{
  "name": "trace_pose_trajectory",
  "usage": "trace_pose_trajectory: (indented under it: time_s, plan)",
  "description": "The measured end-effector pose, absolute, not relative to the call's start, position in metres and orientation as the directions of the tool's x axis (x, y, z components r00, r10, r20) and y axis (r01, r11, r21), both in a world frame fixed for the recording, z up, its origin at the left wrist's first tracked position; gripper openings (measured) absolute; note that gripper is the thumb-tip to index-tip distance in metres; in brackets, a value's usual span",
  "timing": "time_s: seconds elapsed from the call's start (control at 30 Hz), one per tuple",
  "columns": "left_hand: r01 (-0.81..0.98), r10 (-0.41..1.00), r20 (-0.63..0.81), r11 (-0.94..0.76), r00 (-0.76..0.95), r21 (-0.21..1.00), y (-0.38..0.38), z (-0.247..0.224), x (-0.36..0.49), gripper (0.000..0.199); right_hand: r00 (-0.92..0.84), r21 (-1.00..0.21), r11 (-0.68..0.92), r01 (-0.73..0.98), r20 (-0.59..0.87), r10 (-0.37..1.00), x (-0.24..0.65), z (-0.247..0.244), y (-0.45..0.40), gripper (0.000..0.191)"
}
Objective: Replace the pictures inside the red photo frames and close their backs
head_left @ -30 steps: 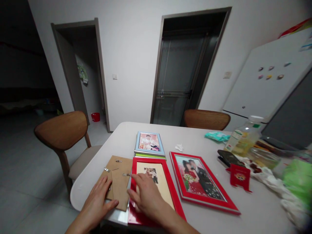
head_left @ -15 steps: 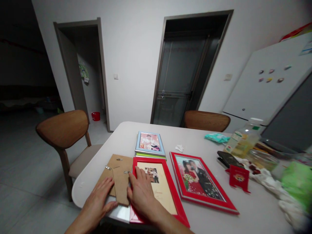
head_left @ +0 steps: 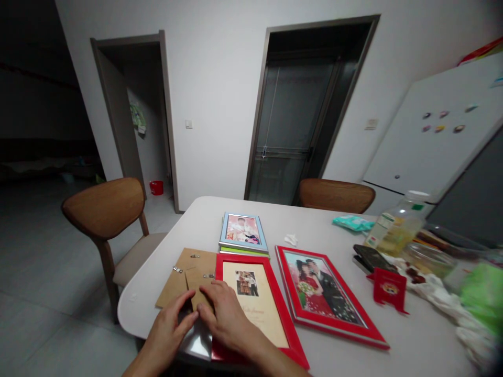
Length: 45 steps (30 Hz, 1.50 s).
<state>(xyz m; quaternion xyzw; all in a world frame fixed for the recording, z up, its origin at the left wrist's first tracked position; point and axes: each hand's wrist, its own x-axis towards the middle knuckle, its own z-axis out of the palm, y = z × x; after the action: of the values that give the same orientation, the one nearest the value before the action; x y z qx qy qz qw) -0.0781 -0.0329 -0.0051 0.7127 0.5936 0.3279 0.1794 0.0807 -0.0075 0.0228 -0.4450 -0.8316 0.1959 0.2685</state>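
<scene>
Left hand (head_left: 170, 325) and right hand (head_left: 225, 314) open, fingertips on brown cardboard frame backing (head_left: 187, 277), near rounded white table (head_left: 251, 220) edge, red wooden photo frame (head_left: 255, 306) touching right, bare tabletop far.

White walls (head_left: 220, 78) frame two dark doorways (head_left: 310, 110), two wooden chairs (head_left: 104, 207) flank the pale worktop (head_left: 393, 356) on a grey tiled floor (head_left: 47, 293), and a white fridge (head_left: 428, 136) stands right.
</scene>
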Motion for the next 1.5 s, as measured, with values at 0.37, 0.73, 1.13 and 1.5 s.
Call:
trace_pose_trajectory:
  time_s: [0.37, 0.73, 1.13, 1.5]
  plan:
    - [0.778, 0.734, 0.618, -0.552, 0.282, 0.3, -0.046, 0.028, -0.055, 0.04, -0.325, -0.922, 0.249, 0.297, 0.148, 0.934, 0.093, 0.059, -0.007, 0.061]
    - [0.709, 0.806, 0.445, -0.571, 0.39, 0.412, -0.044, 0.032, -0.018, 0.033, -0.168, -0.853, 0.185, 0.487, 0.116, 0.979, 0.185, 0.071, -0.006, 0.06]
    - [0.722, 0.862, 0.184, -0.498, 0.472, 0.48, -0.036, -0.015, -0.013, 0.091, -0.18, -0.722, 0.083, 0.687, -0.059, 0.982, 0.195, 0.021, -0.012, 0.063]
    - [0.767, 0.871, -0.01, -0.428, 0.492, 0.478, -0.033, 0.019, -0.025, 0.079, -0.245, -0.409, 0.244, 0.879, 0.051, 0.968, 0.18, 0.024, -0.015, 0.04]
